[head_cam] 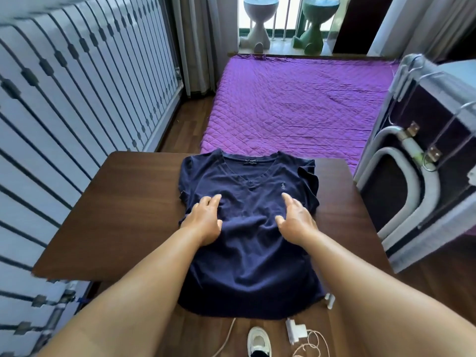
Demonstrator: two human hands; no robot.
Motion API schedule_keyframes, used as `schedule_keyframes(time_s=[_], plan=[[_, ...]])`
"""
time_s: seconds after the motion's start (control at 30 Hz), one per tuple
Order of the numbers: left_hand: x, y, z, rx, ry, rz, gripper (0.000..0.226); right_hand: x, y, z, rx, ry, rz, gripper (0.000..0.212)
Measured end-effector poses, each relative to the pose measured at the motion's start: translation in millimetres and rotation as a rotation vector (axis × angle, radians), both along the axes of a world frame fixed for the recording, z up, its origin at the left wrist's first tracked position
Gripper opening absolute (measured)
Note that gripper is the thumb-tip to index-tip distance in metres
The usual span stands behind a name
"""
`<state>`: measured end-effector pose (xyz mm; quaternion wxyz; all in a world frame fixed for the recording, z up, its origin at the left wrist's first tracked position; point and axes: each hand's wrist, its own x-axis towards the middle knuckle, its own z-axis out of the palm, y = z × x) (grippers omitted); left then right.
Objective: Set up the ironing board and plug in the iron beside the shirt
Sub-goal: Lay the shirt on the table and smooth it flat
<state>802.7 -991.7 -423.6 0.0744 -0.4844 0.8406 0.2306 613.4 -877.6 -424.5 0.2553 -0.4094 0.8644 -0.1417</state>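
Navy V-neck shirt (247, 228) lies front-up on the brown counter (123, 202), collar toward the purple bed (296, 104), hem hanging just over the near edge. Left hand (206, 220) rests flat on the shirt's left side, fingers straight and spread. Right hand (296, 217) is on the right side, fingers loosely extended; neither pinches cloth. A ridge of fabric is bunched between the two palms.

Handling, as a judgement: thin knit, light and limp, no stiffness. It will drag and wrinkle under a sliding palm rather than shift as one piece. To move it, take the shoulder seams or the hem corners; to flatten it, press outward from the middle.

No iron or ironing board is identifiable. On the floor near the white shoe (258, 341) sits a white plug block (292, 331) with coiled cord, possibly a charger; the edge of the view is too distorted to say. A folded metal-framed piece (412, 176) stands at right.
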Motion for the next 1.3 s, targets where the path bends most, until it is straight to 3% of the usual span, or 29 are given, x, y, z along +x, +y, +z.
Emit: schedule_keyframes(time_s=[0.1, 0.23, 0.47, 0.57, 0.7, 1.17, 1.3], plan=[[-28.0, -24.6, -5.6, 0.019, 0.010, 0.027, 0.071, -21.9, -29.8, -6.7, -0.028, -0.008, 0.041, 0.068], [-60.9, -53.7, -16.1, 0.046, -0.023, 0.005, 0.072, -57.0, -64.7, -21.8, 0.130, 0.035, 0.061, 0.070], [-85.0, -89.3, -32.7, 0.044, -0.100, 0.029, 0.072, -106.1, -83.1, -31.4, 0.165, 0.109, -0.257, 0.081], [-94.8, -96.5, -36.3, 0.025, -0.122, 0.046, 0.071, -104.0, -94.9, -33.4, 0.119, 0.163, -0.089, 0.078], [-101.2, -100.4, -39.6, 0.079, -0.141, 0.085, 0.069, -93.3, -111.1, -42.1, 0.246, 0.097, 0.106, 0.073], [-120.4, -134.4, -51.1, 0.071, -0.182, 0.096, 0.072, -126.6, -148.4, -51.5, 0.250, 0.108, 0.121, 0.069], [-120.2, -126.7, -47.7, 0.016, -0.107, 0.107, 0.073, -123.8, -142.5, -48.3, 0.141, 0.100, 0.052, 0.069]])
